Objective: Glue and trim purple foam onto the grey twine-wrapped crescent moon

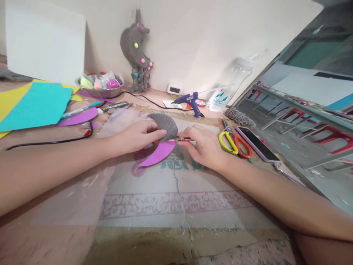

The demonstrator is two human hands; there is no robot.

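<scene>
A purple crescent cutout has its upper part wrapped closely in grey yarn, while its lower tip is bare. My left hand is closed on the wrapped part, thumb on top. At the crescent's right edge, my right hand pinches the grey yarn between thumb and fingers; the exact grip is partly hidden. A thin strand hangs below the right fingertips onto the clear plastic sheet.
Beyond my hands lie a blue glue gun, scissors, a phone and a heap of yarn. Coloured sheets and a metal bowl stand left. A decorated grey moon hangs on the wall.
</scene>
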